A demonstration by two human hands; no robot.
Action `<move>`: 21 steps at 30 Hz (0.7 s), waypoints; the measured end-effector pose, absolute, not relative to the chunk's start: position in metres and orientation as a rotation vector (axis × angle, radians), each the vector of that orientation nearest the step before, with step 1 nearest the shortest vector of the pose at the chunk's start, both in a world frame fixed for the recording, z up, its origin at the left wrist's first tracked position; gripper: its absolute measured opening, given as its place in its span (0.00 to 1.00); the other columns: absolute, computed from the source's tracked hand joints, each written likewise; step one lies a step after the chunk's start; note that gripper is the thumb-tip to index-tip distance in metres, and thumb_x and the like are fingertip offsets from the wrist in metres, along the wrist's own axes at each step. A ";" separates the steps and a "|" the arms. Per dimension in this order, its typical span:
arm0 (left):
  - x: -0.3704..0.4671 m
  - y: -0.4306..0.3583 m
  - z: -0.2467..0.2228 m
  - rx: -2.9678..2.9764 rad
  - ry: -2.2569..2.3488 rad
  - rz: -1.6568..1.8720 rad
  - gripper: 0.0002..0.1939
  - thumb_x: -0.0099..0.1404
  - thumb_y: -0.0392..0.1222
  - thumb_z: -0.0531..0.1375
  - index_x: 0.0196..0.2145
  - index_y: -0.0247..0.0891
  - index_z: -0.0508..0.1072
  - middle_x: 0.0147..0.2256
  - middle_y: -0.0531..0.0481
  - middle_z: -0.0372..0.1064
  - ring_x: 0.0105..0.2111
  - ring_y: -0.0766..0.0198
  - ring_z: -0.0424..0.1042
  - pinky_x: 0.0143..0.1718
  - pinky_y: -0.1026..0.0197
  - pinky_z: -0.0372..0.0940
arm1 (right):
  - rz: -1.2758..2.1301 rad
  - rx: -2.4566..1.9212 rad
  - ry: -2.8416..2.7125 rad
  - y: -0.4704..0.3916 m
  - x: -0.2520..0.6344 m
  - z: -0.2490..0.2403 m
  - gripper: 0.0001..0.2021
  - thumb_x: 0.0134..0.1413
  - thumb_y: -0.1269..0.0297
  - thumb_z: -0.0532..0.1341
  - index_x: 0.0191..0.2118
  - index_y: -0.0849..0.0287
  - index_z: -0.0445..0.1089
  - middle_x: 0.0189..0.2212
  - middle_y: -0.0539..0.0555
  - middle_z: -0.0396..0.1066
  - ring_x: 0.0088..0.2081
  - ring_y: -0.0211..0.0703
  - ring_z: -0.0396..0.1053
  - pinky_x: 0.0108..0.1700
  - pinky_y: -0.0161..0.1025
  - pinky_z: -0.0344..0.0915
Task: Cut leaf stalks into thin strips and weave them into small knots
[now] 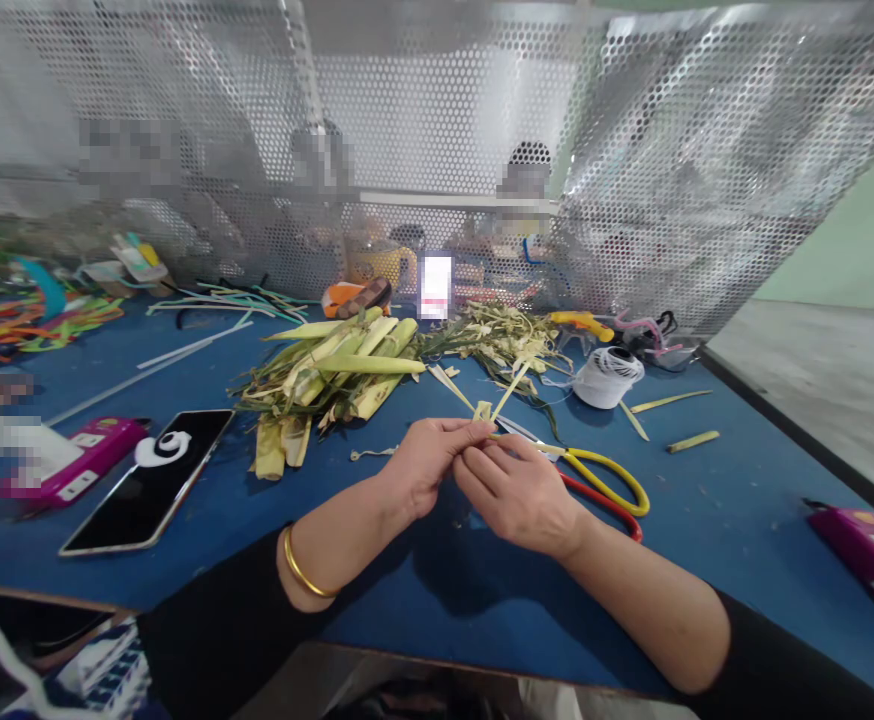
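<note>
My left hand (433, 460) and my right hand (516, 485) meet above the blue table (422, 590), fingertips pinched together on a small folded piece of pale green husk (483, 411). Thin strips of it stick out at the upper left and upper right. Scissors with yellow and red handles (609, 478) lie beside and partly behind my right hand. Beyond my left hand is a pile of green corn husks (347, 365). Shredded husk scraps (504, 335) are heaped further back.
A spool of white string (608, 378) stands at the back right. On the left lie a phone (152, 485) and a magenta power strip (92, 460); another strip (868, 560) is at the far right. A perforated metal screen (437, 130) borders the back.
</note>
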State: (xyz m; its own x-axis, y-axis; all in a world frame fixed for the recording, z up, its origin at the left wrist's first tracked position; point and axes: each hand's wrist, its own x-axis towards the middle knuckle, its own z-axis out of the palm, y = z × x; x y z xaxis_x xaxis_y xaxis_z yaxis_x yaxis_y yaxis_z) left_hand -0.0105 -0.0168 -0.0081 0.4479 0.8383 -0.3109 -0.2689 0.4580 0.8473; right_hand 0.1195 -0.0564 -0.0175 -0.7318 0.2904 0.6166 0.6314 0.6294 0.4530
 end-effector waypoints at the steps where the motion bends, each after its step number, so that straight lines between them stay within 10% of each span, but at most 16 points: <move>1: -0.011 -0.016 -0.008 0.834 0.836 0.810 0.16 0.41 0.45 0.73 0.23 0.30 0.76 0.23 0.49 0.72 0.23 0.70 0.67 0.24 0.68 0.59 | -0.877 -0.707 -2.354 -0.057 0.120 -0.016 0.14 0.60 0.77 0.48 0.32 0.64 0.69 0.25 0.55 0.68 0.29 0.42 0.64 0.39 0.42 0.61; 21: -0.014 -0.014 0.001 0.942 0.964 0.920 0.10 0.51 0.41 0.69 0.27 0.31 0.77 0.22 0.47 0.74 0.24 0.67 0.71 0.35 0.63 0.66 | -0.649 -0.361 -2.392 -0.074 0.119 -0.005 0.13 0.61 0.75 0.48 0.34 0.64 0.70 0.29 0.56 0.74 0.33 0.42 0.70 0.41 0.40 0.64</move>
